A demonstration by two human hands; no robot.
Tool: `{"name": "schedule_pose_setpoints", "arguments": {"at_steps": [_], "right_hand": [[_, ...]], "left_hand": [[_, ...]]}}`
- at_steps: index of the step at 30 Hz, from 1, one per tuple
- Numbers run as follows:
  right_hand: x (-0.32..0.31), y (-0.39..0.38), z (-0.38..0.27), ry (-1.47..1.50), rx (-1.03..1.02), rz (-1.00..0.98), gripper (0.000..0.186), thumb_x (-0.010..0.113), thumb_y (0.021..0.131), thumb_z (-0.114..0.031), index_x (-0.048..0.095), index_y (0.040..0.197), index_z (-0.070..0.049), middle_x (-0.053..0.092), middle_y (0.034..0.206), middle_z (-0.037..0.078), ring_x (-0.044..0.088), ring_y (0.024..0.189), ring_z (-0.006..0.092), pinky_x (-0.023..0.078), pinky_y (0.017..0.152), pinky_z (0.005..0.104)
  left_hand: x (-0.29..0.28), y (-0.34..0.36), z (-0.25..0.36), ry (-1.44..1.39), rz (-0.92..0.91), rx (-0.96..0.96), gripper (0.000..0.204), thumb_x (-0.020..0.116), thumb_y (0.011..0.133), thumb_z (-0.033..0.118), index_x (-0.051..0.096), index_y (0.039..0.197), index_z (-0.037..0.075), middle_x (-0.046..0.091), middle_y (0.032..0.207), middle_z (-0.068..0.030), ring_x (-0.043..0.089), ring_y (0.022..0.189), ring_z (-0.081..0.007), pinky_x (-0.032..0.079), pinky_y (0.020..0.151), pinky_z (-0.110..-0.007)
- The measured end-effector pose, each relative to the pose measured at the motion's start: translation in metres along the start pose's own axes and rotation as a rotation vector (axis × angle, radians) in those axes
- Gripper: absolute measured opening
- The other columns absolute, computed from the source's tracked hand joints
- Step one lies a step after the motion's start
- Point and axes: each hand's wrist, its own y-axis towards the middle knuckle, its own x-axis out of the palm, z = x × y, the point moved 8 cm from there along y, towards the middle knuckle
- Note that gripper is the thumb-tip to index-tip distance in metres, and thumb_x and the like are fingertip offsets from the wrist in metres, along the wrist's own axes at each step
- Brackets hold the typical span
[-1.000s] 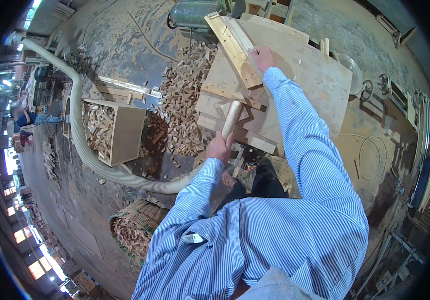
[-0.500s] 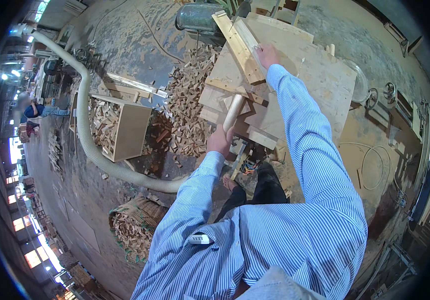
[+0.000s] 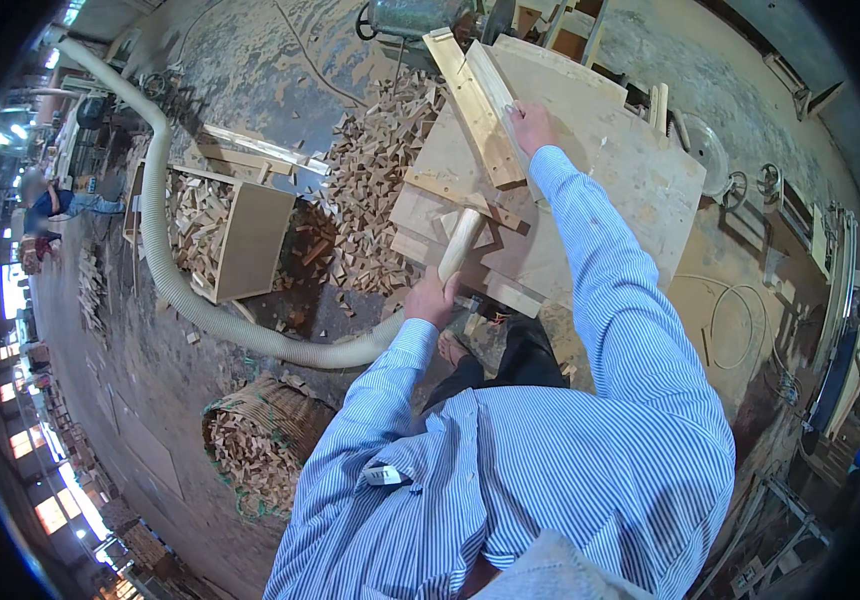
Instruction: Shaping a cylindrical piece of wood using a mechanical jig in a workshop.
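Note:
My left hand (image 3: pixel 432 298) is closed round the lower end of a pale, rounded wooden handle (image 3: pixel 463 240). The far end of this handle meets a short wooden crosspiece (image 3: pixel 465 200) on the plywood table (image 3: pixel 640 170). My right hand (image 3: pixel 533 128) lies farther out, its fingers closed on the edge of a long pale wood strip (image 3: pixel 491 80). That strip runs alongside a thicker yellowish board (image 3: pixel 475 110) with holes in it. A small wood block (image 3: pixel 482 236) lies beside the handle, partly hidden by it.
Wood offcuts (image 3: pixel 375 190) are heaped left of the table. A box (image 3: pixel 255 235) and a wicker basket (image 3: pixel 280 420) hold more. A ribbed hose (image 3: pixel 165 220) curves across the floor. A green motor (image 3: pixel 415 15) stands beyond the table; a person (image 3: pixel 60 205) is far left.
The whole scene has shifted slightly down and left in view. Both hands keep their holds, the left on the handle and the right on the strip.

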Motion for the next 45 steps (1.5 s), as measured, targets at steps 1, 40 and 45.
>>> {"name": "schedule_pose_setpoints", "arguments": {"at_steps": [1,40,45], "right_hand": [[0.000,-0.001,-0.001,-0.004,0.001,0.002,0.036,0.061,0.098,-0.031,0.073,0.123,-0.008,0.070,0.114,0.024,0.064,0.111,0.0400,0.050,0.099,0.0491],[-0.029,0.072,0.013,-0.084,-0.084,0.027,0.040,0.069,0.091,-0.040,0.075,0.116,-0.010,0.072,0.117,0.021,0.067,0.111,0.0389,0.052,0.097,0.0478],[-0.048,0.032,0.031,-0.018,-0.040,0.027,0.038,0.073,0.087,-0.039,0.076,0.109,-0.008,0.070,0.119,0.025,0.067,0.110,0.0402,0.053,0.097,0.0475]], "left_hand": [[-0.001,-0.003,0.000,-0.022,0.008,0.009,0.050,0.051,0.103,0.052,0.053,0.112,0.002,0.068,0.093,-0.0327,0.066,0.090,-0.0520,0.051,0.079,-0.060],[0.002,0.071,0.050,0.023,0.103,0.046,0.052,0.055,0.102,0.051,0.057,0.113,0.000,0.069,0.093,-0.0309,0.066,0.089,-0.0513,0.051,0.078,-0.060],[-0.001,0.045,0.042,-0.015,0.078,0.066,0.053,0.054,0.103,0.051,0.055,0.111,-0.001,0.069,0.093,-0.0319,0.066,0.091,-0.0514,0.051,0.080,-0.060]]}}
